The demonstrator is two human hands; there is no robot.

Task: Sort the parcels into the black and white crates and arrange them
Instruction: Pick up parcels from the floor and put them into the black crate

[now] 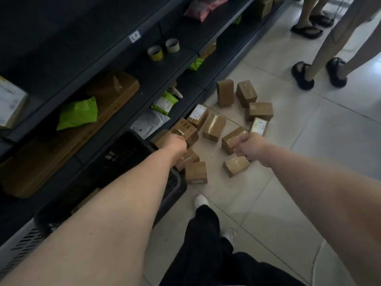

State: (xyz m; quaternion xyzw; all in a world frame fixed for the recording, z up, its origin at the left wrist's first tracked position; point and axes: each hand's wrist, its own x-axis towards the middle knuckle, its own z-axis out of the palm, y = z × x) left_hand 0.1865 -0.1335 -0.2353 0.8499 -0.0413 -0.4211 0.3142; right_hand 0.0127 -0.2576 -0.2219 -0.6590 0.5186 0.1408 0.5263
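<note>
Now left hand (176, 145) clamps first parcel (186, 130), right hand (250, 148) grips second parcel (232, 139); likely light, rigid, so pinch across narrow sides.

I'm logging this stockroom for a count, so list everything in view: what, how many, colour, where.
shelves: one unit, dark, left
cardboard boxes: about twelve, brown, on floor
crate: one, black, floor beside shelves
tape rolls: two, yellowish, middle shelf
green bags: at least four, green, on shelves
pink bags: count unclear, pink, top shelf
white bag: one, white, lowest shelf
sandalled feet: four, black sandals, top right
own legs: two, black trousers, bottom
left grip: one, bare, holding a box by crate
right grip: one, bare, holding another box
</note>
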